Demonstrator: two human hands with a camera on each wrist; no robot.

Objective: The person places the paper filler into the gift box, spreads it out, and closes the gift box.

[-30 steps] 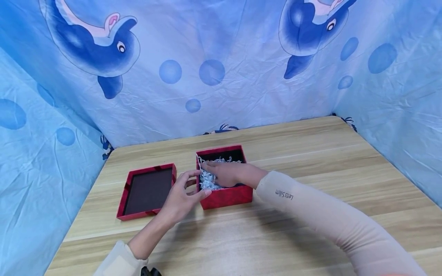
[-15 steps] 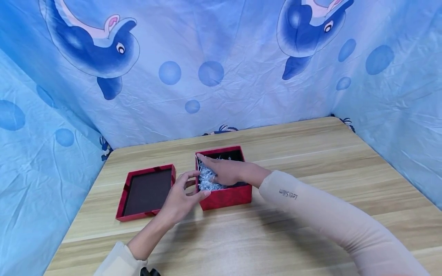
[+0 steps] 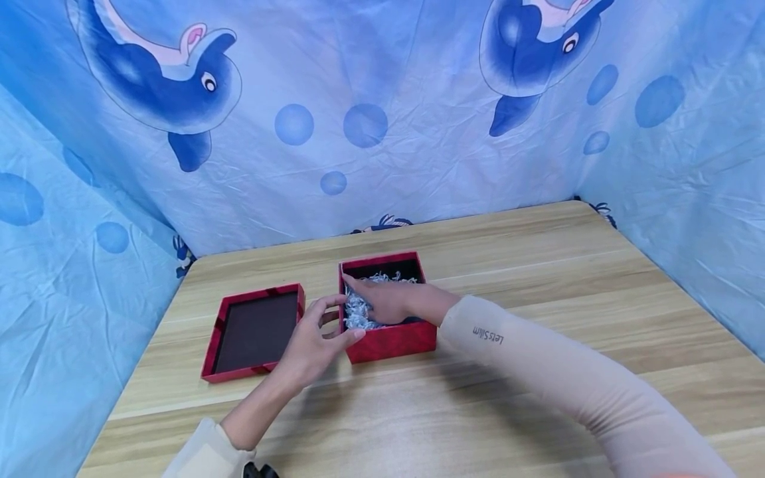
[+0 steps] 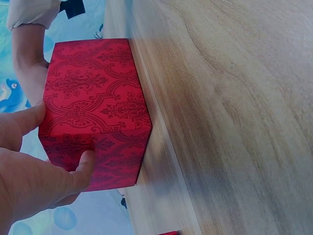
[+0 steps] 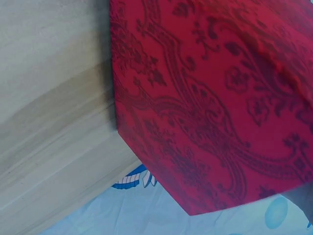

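Note:
A red patterned box point(image 3: 394, 344) stands without its lid on the table, holding pale blue-grey shredded paper point(image 3: 358, 313). My left hand point(image 3: 312, 340) grips the box's near left corner, thumb at the front rim and bent fingers against the left side. In the left wrist view, the fingertips of that left hand point(image 4: 44, 178) lie on the patterned wall of the box point(image 4: 95, 90). My right hand point(image 3: 390, 302) reaches into the box over the shredded paper, its index finger stretched toward the far left corner. The right wrist view is mostly filled by the box's outer wall point(image 5: 205, 112).
Left of the box lies the red lid point(image 3: 258, 332), its dark inside facing up. The wooden table point(image 3: 538, 279) extends to the right and toward me. A blue curtain point(image 3: 418, 166) with dolphins hangs behind the table and at both sides.
My right hand's fingers have shifted within the box, reaching to the far left corner and then drawing slightly back. My left hand and the box have stayed in place.

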